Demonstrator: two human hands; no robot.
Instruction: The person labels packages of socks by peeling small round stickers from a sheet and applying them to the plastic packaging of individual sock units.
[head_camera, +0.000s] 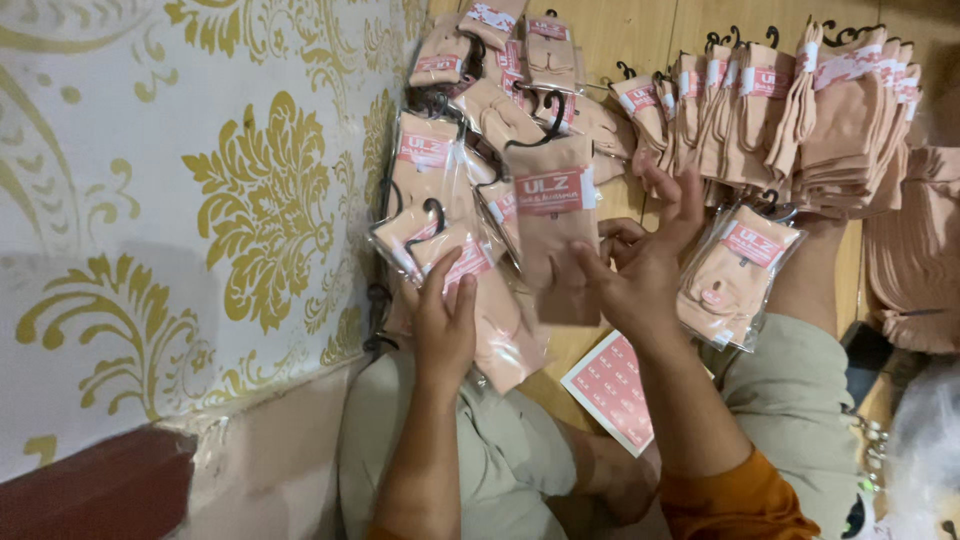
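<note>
mid-step in packing: slipping a pair of peach socks (555, 235) with a red label band and black hook hanger into a clear plastic sleeve (480, 290). judged about halfway, since the sleeve mouth is not yet visibly over the socks.

left hand (443, 325): closed on the clear plastic sleeve, thumb and fingers pinching its lower part, just left of the banded socks. looks to have another peach pair already inside, though hard to tell through the glare.

right hand (640, 270): mostly open, fingers spread and raised, thumb and forefinger touching the right edge of the banded socks, just right of them. not clamped; more a steadying touch than a grip.

hands apart, with the banded socks between them.

next move, as a judgement: calls for a firmer pinch by the right hand, the sleeve mouth held open by the left, and the toe end fed in straight so the hook stays outside.

around the banded socks: a bagged sock pair (735, 280) resting on the knee to the right; a row of hung sock pairs (790, 110) above right on the wooden floor (620, 30); a loose heap of bagged pairs (450, 150) to the upper left; a sheet of red labels (612, 390) below; a white-and-gold patterned wall (180, 200) far left.
</note>
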